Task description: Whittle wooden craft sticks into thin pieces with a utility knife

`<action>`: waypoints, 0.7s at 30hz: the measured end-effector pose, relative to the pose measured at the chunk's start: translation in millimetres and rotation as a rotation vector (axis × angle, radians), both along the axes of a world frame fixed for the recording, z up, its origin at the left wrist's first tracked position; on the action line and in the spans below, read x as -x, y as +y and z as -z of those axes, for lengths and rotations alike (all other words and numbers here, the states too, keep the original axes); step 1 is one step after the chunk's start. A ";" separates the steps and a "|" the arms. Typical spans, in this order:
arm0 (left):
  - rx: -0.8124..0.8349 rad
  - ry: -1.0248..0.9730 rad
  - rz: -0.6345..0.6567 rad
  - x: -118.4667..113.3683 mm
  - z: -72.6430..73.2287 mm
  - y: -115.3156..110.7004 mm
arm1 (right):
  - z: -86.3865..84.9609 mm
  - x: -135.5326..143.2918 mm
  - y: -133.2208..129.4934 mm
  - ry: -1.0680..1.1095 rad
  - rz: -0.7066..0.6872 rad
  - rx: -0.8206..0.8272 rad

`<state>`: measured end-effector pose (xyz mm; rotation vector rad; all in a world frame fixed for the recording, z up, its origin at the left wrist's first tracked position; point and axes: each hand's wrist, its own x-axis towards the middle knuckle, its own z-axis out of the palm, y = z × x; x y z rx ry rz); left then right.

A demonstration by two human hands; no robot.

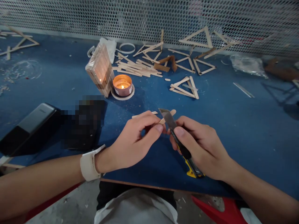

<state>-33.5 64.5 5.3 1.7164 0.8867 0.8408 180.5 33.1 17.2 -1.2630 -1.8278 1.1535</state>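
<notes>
Between thumb and fingers, my left hand pinches a wooden popsicle stick, its rounded end pointing up and right. My right hand is wrapped round a black and yellow utility knife. The knife's wide blade is out and lies across the stick, just beyond my left fingertips; whether it cuts in I cannot tell. Behind my left hand, another pale stick lies on the table, partly hidden by the knuckles.
A lit candle in a tin burns beside a wrapped pack of sticks. Loose sticks and a stick triangle lie farther back, before a perforated metal panel. A black box-like device sits at left on the blue table.
</notes>
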 end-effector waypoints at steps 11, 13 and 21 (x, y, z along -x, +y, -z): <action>-0.035 -0.004 0.117 0.3 3.7 -3.7 | -0.1 0.9 1.1 0.024 0.022 -0.009; -0.079 0.001 0.092 0.2 3.6 -4.2 | -0.5 2.5 0.5 0.003 0.007 -0.038; -0.140 0.080 0.050 -0.3 5.5 -4.0 | -4.7 1.6 -4.7 -0.301 0.019 -0.380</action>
